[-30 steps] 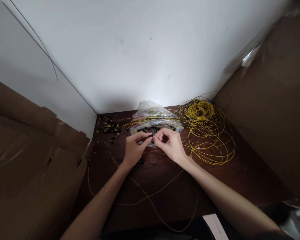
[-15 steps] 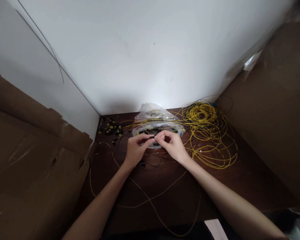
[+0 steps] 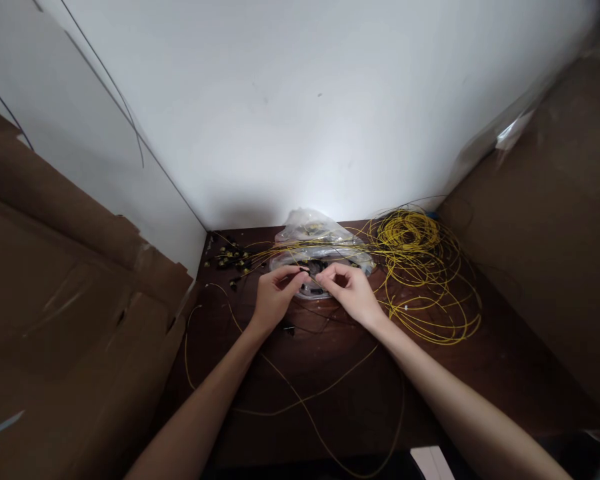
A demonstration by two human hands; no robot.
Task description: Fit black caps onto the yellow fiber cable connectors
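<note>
My left hand (image 3: 275, 295) pinches a small black piece (image 3: 304, 270) between thumb and forefinger. It looks like a cable connector, though its exact kind is too small to tell. Close beside it, my right hand (image 3: 351, 288) has thumb and forefinger pressed together; whatever lies in that pinch is too small to make out. Both hands hover over the front of a clear plastic bag (image 3: 307, 220) that holds small black and yellow parts. Thin yellow cables (image 3: 330, 245) run across the bag behind my fingertips.
Coiled yellow cable (image 3: 410, 233) lies at the right. Several black-and-yellow connectors (image 3: 233, 257) are heaped at the left. A loose cable (image 3: 300, 400) loops across the brown table (image 3: 330, 373). Cardboard (image 3: 80, 320) stands at left, more cardboard (image 3: 555, 253) at right, a white wall (image 3: 330, 120) behind.
My hands have moved slightly apart, so a gap now shows between the fingertips. The black piece stays with my left hand. The whole view has shifted a little.
</note>
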